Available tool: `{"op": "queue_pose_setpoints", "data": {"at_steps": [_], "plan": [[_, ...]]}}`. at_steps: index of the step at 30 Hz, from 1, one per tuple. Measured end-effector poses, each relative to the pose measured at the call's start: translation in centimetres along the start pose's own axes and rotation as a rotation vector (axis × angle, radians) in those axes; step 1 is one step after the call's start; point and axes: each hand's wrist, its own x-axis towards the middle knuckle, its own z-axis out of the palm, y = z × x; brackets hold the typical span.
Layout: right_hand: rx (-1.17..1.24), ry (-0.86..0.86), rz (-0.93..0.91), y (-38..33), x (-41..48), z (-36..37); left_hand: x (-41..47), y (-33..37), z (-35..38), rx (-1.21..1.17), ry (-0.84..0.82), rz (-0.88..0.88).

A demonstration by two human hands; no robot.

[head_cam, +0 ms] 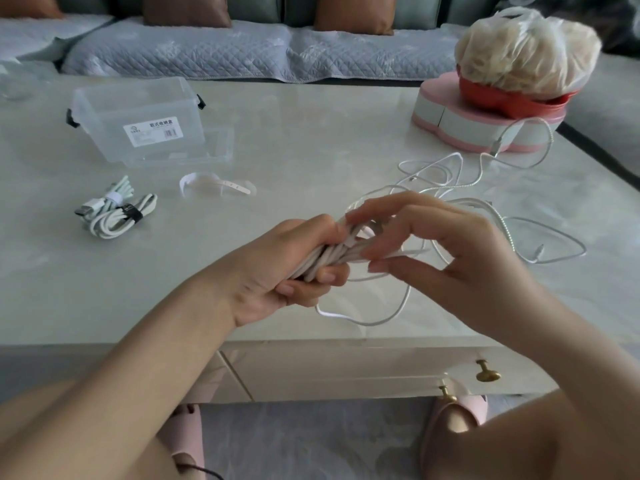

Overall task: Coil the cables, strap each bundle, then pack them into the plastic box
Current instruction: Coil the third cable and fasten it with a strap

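My left hand (294, 268) grips a coiled white cable bundle (332, 255) above the table's front edge. My right hand (446, 251) pinches the loose end of that cable between thumb and fingers, just right of the bundle. A loop of the same cable (363, 320) hangs onto the table below. Two strapped cable bundles (114, 213) lie at the left. A clear plastic box (145, 116) stands open at the back left, with its lid (214, 147) beside it. Loose white straps (214, 185) lie in front of the box.
Several loose thin cables (485, 188) sprawl on the right of the marble table (311, 140). A pink heart-shaped box (485, 123) with a red bowl and a plastic bag (526, 53) stands at the back right. A sofa runs behind the table. Brass drawer knobs (488, 374) sit under the front edge.
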Motion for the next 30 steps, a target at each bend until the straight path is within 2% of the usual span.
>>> {"op": "queue_pose_setpoints", "data": {"at_steps": [6, 10, 18, 30], "plan": [[-0.127, -0.020, -0.011, 0.1, 0.0, 0.0, 0.5, -0.3, 0.4, 0.113, -0.050, 0.024], [-0.028, -0.059, 0.091, -0.2, 0.1, -0.2, 1.1, -0.6, 0.3, 0.157, -0.126, 0.024], [0.024, -0.001, 0.184, -0.3, 0.1, -0.4, 1.2, -0.7, 0.4, 0.176, -0.210, 0.022], [0.135, 0.002, 0.239, -0.6, 0.3, -0.1, 1.1, -1.0, -0.3, 0.122, -0.322, -0.012]]}}
